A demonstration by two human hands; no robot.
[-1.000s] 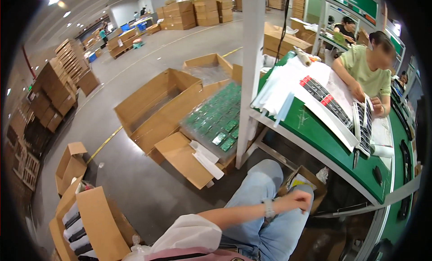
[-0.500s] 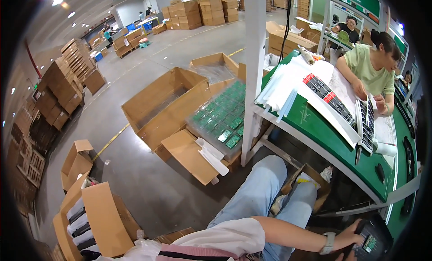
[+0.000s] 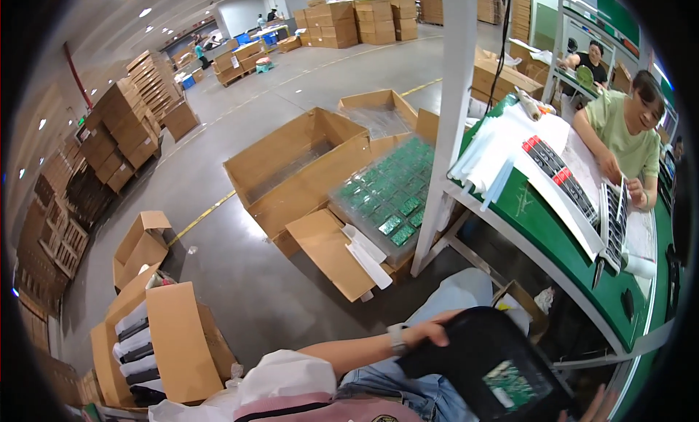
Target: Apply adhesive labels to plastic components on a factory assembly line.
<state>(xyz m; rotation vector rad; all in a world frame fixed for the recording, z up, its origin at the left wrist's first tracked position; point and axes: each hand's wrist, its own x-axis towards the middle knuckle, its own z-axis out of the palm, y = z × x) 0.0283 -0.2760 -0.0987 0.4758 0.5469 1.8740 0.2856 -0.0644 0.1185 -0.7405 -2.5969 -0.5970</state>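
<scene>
My left hand [image 3: 428, 333], with a pale watch on its wrist, is closed on the upper left edge of a black plastic housing [image 3: 466, 356]. The housing is tilted over my lap and slightly blurred. A small green circuit board [image 3: 513, 385] sits in its lower part. At the bottom right, my right hand [image 3: 598, 406] shows only partly, its fingers stretched out beside the housing's lower right corner; whether it touches is unclear. A clear tray of green circuit boards [image 3: 386, 196] lies on a carton ahead of me.
A green workbench [image 3: 524, 203] with a white post [image 3: 453, 123] stands on the right, with black-and-red strips on it. A person in light green works there. Open cartons [image 3: 291, 167] stand ahead; another carton [image 3: 178, 342] at lower left holds wrapped black parts.
My left hand has brought the black housing left from the bench edge to over my lap. My right hand has come apart from the left, at the bottom right. My view has shifted left.
</scene>
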